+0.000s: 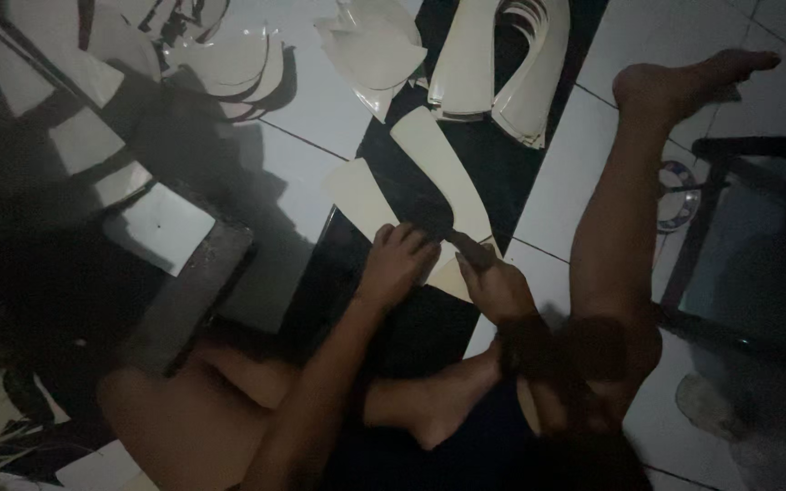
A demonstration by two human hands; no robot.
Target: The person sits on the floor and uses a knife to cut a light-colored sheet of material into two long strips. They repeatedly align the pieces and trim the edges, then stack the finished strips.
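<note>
Both hands meet low on the tiled floor [284, 173]: left hand [395, 264] presses the pale cream flat curved strip [438, 168], right hand [495, 289] grasps a dark tool [452, 235] over it. Likely light, stiff, brittle; hold near edges.

Single head-worn view, looking steeply down, close over lap and tiled floor [302, 173]

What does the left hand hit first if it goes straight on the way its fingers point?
Likely the long cream curved strip just past the left hand; farther on, the pile of cream curved pieces. Dim picture, depth unclear.
</note>
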